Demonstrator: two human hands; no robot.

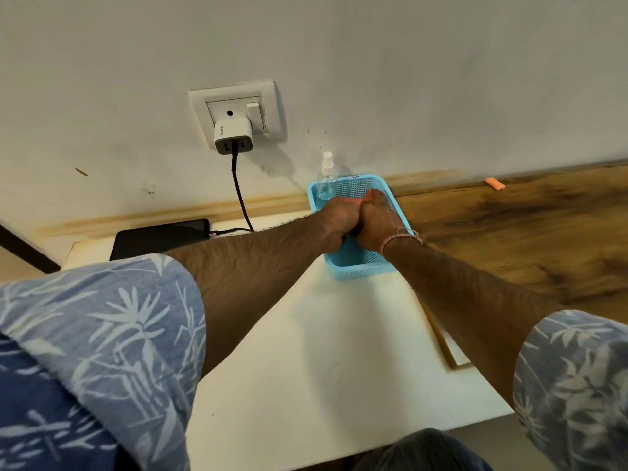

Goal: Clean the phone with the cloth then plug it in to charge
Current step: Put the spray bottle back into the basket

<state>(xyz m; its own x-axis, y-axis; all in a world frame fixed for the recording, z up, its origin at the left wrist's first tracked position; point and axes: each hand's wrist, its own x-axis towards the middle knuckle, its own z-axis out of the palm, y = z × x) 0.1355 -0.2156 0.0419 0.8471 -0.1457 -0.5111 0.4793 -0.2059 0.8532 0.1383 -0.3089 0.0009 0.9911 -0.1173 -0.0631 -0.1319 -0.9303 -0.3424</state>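
inside the blue basket (361, 267): spray bottle (327, 180), plus left hand (337, 223) and right hand (378, 222) fisted around pink cloth (353, 200)

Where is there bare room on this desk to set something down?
The white board between the basket and the near edge is bare, as is the wood right of it. Crowded: the basket, with left hand, right hand, cloth and bottle; phone and cable at far left.
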